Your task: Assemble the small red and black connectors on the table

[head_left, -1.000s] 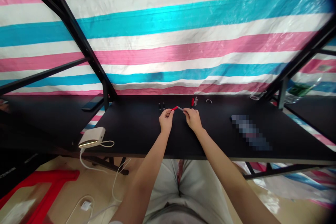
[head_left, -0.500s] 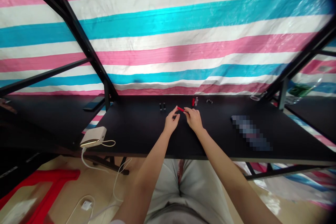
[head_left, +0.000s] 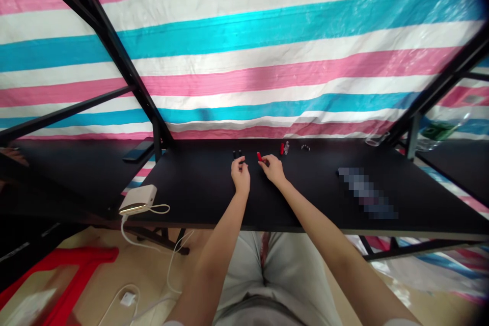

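Observation:
A small red tube [head_left: 259, 156] is pinched between the thumb and fingers of my right hand [head_left: 272, 169], just above the dark tabletop. To its left, my left hand [head_left: 240, 177] has its thumb and fingers apart, with nothing visible in it. Its fingertips reach to two small black cylinders [head_left: 234, 154] and partly cover the right one; whether they touch it I cannot tell. Beyond my right hand stand another red tube [head_left: 282, 148] and a clear one [head_left: 287, 148], side by side. Some small dark and shiny pieces [head_left: 305, 147] lie farther right.
The black table [head_left: 202, 198] backs onto a striped plastic sheet [head_left: 244, 76]. A white box [head_left: 138, 198] with cables sits at the left edge. A blurred-out item [head_left: 364, 193] lies at right, and a clear container [head_left: 376, 138] stands at the back. At far left shows another person's hand [head_left: 13, 155].
My left hand has let go of the red tube and moved left toward the black cylinders. My right hand keeps the tube, now tilted more upright and slightly farther left.

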Motion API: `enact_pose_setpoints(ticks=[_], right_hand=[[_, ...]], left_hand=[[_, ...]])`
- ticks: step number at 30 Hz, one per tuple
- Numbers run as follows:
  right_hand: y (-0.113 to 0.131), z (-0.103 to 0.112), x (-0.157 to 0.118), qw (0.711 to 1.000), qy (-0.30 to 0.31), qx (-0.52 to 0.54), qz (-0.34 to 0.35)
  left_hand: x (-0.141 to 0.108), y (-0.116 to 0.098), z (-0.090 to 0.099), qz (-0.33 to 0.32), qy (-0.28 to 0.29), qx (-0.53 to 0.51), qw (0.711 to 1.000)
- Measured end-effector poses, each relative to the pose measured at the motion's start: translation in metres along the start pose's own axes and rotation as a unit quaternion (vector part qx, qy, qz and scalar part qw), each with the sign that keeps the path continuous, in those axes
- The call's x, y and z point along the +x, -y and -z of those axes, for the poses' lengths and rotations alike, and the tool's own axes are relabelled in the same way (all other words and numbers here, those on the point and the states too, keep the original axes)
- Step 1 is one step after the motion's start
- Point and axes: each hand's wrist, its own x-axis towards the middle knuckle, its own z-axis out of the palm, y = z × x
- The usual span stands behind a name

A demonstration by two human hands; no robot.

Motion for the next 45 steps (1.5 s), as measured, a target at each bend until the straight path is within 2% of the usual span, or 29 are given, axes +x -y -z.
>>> enact_pose_setpoints(ticks=[2,5,11,19,23,27,30,33,36,40,43,45], right_hand=[[0.006,-0.01,0.007,0.999,0.023,0.018,-0.025],[0.017,-0.024,0.018,0.996,0.057,0.019,-0.058],[0.034,-0.04,0.031,0.991,0.08,-0.023,-0.108],[0.038,-0.047,0.035,0.987,0.081,-0.077,-0.113],[0.036,-0.042,0.034,0.988,0.077,-0.092,-0.099],[0.029,-0.021,0.029,0.995,0.013,-0.083,-0.059],[0.017,0.001,0.023,0.994,-0.073,-0.076,-0.018],[-0.003,0.02,0.014,0.983,-0.169,-0.072,-0.005],[-0.025,0.03,0.001,0.97,-0.23,-0.069,-0.02],[-0.042,0.037,-0.012,0.948,-0.303,-0.032,-0.088],[-0.045,0.04,-0.015,0.941,-0.319,-0.01,-0.108],[-0.045,0.04,-0.015,0.944,-0.312,-0.001,-0.103]], left_hand=[[0.004,0.004,0.002,0.043,-0.057,-0.012,0.997],[0.007,0.009,0.003,0.061,-0.093,-0.023,0.994],[0.008,0.014,0.003,0.054,-0.105,-0.017,0.993],[0.009,0.011,0.004,0.071,-0.102,-0.039,0.992],[0.009,0.011,0.003,0.071,-0.099,-0.04,0.992],[0.008,0.012,0.002,0.072,-0.093,-0.045,0.992],[0.007,0.011,0.001,0.072,-0.081,-0.036,0.993],[0.005,0.009,0.0,0.056,-0.065,-0.023,0.996],[0.004,0.008,0.0,0.04,-0.051,-0.01,0.998],[0.001,0.008,0.0,0.002,-0.029,0.019,0.999],[-0.003,0.008,-0.004,-0.047,0.029,0.051,0.997],[-0.005,0.008,-0.011,-0.078,0.108,0.074,0.988]])
